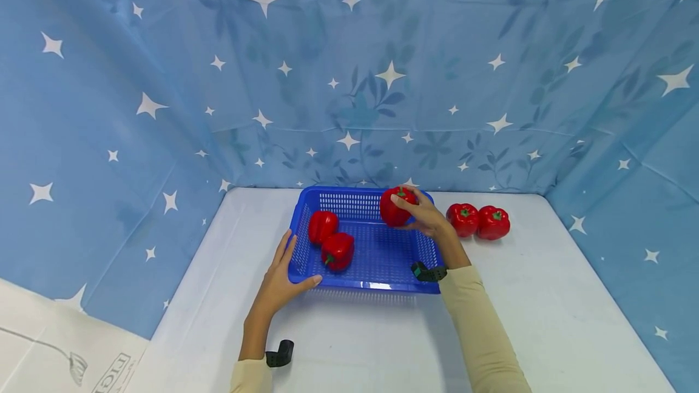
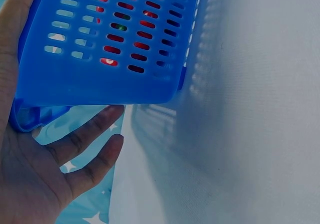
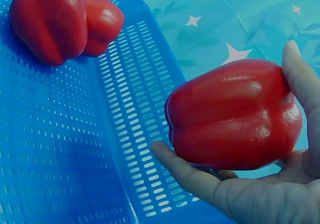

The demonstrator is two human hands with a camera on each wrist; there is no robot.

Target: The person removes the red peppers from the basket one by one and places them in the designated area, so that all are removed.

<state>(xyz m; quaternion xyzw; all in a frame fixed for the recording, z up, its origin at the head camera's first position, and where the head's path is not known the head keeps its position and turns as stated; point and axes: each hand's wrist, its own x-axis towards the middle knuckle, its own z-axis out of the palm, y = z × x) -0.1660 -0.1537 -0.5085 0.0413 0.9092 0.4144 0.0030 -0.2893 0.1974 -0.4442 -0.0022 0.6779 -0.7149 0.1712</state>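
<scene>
My right hand [image 1: 425, 214] holds a red bell pepper [image 1: 395, 207] above the back right part of a blue plastic basket [image 1: 371, 285]. In the right wrist view the thumb and fingers lie around this pepper [image 3: 232, 114], over the perforated wall. Two more red bell peppers, one at the back [image 1: 323, 227] and one in front [image 1: 338, 251], lie touching in the basket's left part. At the basket's front left corner, my left hand [image 1: 278, 284] touches the rim with thumb and fingers spread. The left wrist view shows its fingers [image 2: 90, 176] extended beside the perforated wall [image 2: 100, 84].
Right of the basket, two red bell peppers [image 1: 463, 219] [image 1: 494, 222] stand side by side on the white table [image 1: 546, 308]. A blue curtain with white stars [image 1: 349, 77] surrounds the table at the back and sides.
</scene>
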